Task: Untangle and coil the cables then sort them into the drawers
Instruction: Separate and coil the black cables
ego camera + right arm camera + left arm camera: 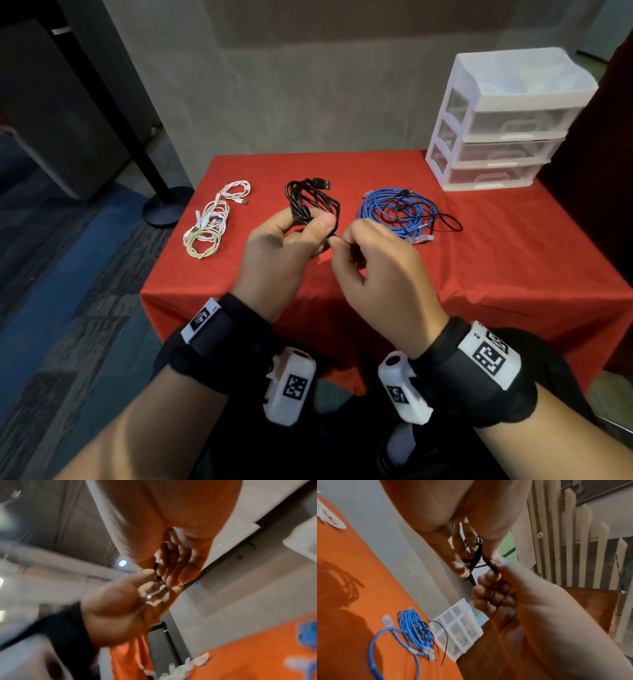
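Observation:
A black USB cable [310, 200] is bunched in loops above the red tablecloth [479, 260], its plug [322, 184] pointing away. My left hand [291, 236] grips the bunch between thumb and fingers. My right hand [346, 236] pinches a strand of the same black cable [488, 562] just beside the left thumb. A blue network cable [394, 214] lies in a loose coil to the right, with a thin black wire tangled over it. White cables [212, 219] lie coiled at the left. The white drawer unit [503, 120] with clear drawers stands at the back right, all drawers closed.
The table's near edge [274, 329] drops off just ahead of my wrists. A black stand with a round base [168, 209] sits on the floor beyond the table's left corner. A grey wall rises behind the table.

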The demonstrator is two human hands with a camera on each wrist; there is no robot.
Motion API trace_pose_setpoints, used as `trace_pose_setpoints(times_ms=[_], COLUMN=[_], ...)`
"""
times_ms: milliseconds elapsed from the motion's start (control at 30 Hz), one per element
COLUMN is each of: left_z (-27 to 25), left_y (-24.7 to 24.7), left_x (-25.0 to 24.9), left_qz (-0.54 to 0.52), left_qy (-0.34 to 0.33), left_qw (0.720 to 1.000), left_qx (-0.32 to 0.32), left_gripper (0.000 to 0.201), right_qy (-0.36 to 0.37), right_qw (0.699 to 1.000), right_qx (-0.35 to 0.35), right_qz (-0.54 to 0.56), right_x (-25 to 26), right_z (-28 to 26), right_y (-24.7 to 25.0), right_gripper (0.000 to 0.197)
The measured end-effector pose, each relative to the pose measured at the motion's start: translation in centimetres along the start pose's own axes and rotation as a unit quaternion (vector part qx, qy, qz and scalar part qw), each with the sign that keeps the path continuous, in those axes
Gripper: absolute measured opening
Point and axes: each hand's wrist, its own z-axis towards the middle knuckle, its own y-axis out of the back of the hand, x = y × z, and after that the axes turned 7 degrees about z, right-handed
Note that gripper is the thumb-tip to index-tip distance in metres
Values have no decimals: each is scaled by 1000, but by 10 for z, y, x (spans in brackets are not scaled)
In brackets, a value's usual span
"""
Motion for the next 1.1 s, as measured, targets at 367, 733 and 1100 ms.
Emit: trace_pose_setpoints(times_ms=[367, 733, 1100], left_z=[-7, -11, -10], left_y=[21, 21, 33], left_x=[-1, -1, -5], left_qz=[-43, -165, -114], left_qy=[40, 126, 177], left_qw=[993, 969, 961], left_qx=[105, 133, 179], left_gripper=[16, 33, 24], right_qy=[-271, -286, -333], right_qw=[927, 875, 842], right_qx=[56, 99, 85], right_qz=[255, 379, 415], right_x=[-9, -6, -16], right_z=[16, 18, 18], right_y=[19, 17, 17], right_gripper=[61, 17, 20])
